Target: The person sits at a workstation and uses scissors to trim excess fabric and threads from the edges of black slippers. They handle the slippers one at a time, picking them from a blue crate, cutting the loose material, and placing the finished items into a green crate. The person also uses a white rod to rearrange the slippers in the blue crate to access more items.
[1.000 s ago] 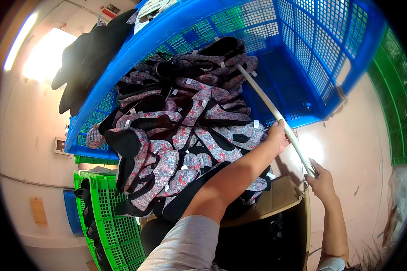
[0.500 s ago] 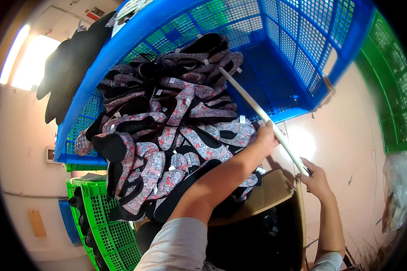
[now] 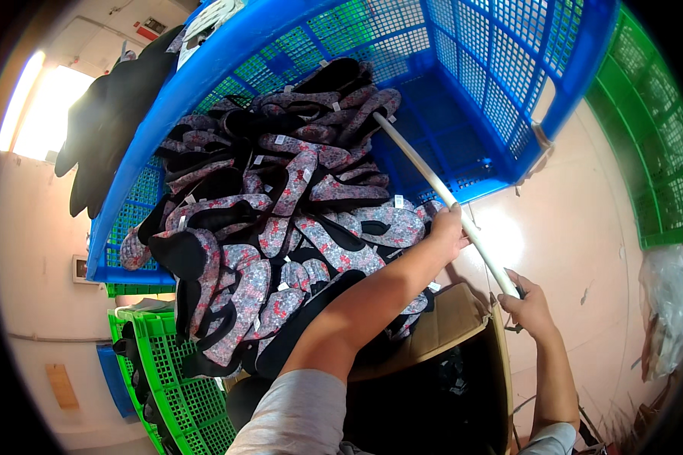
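Both hands hold a long pale stick (image 3: pixel 419 161). My left hand (image 3: pixel 448 230) is closed around its middle, and my right hand (image 3: pixel 530 305) grips the near end. The far tip touches a slipper at the upper right of a big heap of slippers (image 3: pixel 340 244), grey and pink patterned with black parts and small white tags. The heap lies in a blue mesh-sided plastic crate (image 3: pixel 133 155) tipped toward me and spills out at its front. Below, under my left forearm, an open cardboard box (image 3: pixel 451 322) has a dark interior.
Green plastic crates stand at the lower left (image 3: pixel 178 379) and far right (image 3: pixel 645 129). Black sole-shaped pieces (image 3: pixel 118 114) hang over the blue crate's left side. A clear plastic bag (image 3: pixel 666 311) is at the right, beside the pale floor (image 3: pixel 569 227).
The stick's far tip has slid slightly right and down across the upper-right slipper. Both hands keep their grip, and the view has shifted a little.
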`<state>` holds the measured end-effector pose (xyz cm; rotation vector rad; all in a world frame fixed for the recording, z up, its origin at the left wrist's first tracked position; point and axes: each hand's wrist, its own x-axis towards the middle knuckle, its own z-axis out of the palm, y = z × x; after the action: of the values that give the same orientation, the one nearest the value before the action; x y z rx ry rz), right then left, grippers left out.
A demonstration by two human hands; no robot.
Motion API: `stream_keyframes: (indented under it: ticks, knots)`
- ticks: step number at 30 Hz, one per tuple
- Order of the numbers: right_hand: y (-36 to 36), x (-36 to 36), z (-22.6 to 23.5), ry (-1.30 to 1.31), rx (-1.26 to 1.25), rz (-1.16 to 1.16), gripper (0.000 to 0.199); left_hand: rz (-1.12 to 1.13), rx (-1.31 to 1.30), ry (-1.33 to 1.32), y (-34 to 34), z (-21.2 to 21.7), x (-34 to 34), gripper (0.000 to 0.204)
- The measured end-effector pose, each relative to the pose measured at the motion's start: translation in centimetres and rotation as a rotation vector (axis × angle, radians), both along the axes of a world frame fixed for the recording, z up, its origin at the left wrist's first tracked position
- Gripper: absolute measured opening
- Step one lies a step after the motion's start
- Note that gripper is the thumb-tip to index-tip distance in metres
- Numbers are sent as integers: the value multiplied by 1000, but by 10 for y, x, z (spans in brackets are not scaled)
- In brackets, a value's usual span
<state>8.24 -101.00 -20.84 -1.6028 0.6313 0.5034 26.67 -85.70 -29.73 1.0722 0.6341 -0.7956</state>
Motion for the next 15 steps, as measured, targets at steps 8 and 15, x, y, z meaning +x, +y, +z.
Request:
stream_keyframes:
  ticks: [8, 15]
  knots:
    - [7, 15, 2, -5, 89, -80, 59, 17, 16, 40, -9, -8, 24, 28]
    - [31, 48, -18, -134, -163, -25, 59, 38, -40, -60, -4, -17, 64, 32]
